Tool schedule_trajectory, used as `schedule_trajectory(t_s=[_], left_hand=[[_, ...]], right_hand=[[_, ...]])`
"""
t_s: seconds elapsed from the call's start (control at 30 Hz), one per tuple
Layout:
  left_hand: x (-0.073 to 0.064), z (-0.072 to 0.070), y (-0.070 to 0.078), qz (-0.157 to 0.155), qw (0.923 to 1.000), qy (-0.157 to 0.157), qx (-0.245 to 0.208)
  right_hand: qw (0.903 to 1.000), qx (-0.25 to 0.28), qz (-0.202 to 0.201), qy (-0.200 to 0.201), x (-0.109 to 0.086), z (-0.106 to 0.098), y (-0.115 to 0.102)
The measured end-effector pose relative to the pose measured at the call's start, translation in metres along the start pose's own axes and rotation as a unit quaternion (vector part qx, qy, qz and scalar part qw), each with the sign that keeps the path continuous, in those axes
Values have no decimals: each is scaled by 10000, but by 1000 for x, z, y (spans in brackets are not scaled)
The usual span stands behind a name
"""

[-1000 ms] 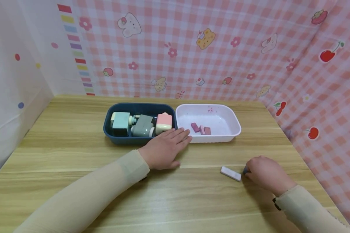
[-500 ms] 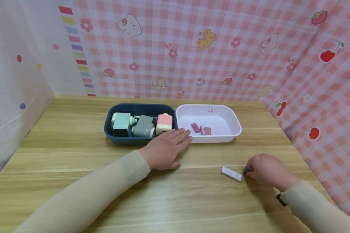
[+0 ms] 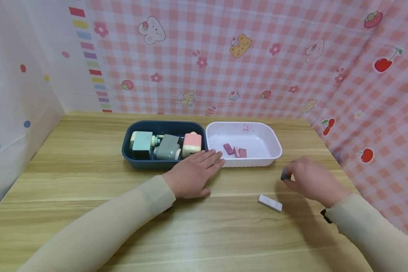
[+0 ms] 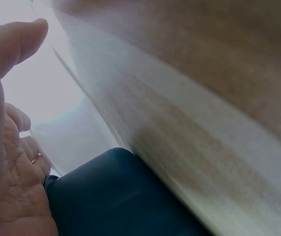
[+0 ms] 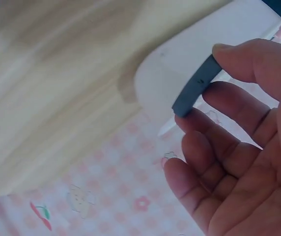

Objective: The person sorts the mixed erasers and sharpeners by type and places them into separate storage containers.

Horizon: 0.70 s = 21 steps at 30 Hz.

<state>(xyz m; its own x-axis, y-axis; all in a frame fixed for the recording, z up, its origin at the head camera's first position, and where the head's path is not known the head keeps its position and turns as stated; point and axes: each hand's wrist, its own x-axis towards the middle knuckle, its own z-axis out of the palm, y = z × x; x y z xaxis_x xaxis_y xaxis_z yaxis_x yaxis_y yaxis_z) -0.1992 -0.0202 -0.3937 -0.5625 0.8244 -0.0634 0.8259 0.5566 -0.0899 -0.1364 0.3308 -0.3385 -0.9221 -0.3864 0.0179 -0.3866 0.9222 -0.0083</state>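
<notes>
My right hand (image 3: 312, 179) pinches a small blue-grey block (image 3: 285, 174) between thumb and fingertips, held above the table. In the right wrist view the block (image 5: 197, 84) looks slim and slightly bent, with a small dark mark. Below it on the table lies a pale, whitish bar (image 3: 270, 203). My left hand (image 3: 192, 175), its fingers straight, rests across the front rims of a dark blue box (image 3: 149, 164) and a white box (image 3: 255, 163), where they meet. In the left wrist view the blue box's wall (image 4: 121, 196) is close to the palm.
Inside the blue box are a mint block-shaped toy (image 3: 142, 141), a grey one (image 3: 169, 147) and a pink-and-cream one (image 3: 192, 143). Small pink pieces (image 3: 228, 149) lie in the white box. A checked cloth (image 3: 204, 49) stands behind the wooden table (image 3: 204, 234).
My right hand has lifted the blue-grey block off the table and moved it away from me, toward the white box. The left hand and the pale bar stay put.
</notes>
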Motion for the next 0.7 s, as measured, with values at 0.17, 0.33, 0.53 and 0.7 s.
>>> schedule_trajectory(t_s=[0.17,0.33,0.53,0.7], left_hand=[[0,-1,0,-4,10000,-19,-30],[0,-1,0,2,10000,-7,-31],[0,0,0,4,10000,4,-6],[0,0,0,6,10000,-16,25]], right_hand=[[9983,-208,-371,389,9,-9,-3],[9944,-494,-617,704,19,-14,-8],[9893,-844,-789,896,30,-17,-11],[9850,-1075,-974,936,39,-18,-13]])
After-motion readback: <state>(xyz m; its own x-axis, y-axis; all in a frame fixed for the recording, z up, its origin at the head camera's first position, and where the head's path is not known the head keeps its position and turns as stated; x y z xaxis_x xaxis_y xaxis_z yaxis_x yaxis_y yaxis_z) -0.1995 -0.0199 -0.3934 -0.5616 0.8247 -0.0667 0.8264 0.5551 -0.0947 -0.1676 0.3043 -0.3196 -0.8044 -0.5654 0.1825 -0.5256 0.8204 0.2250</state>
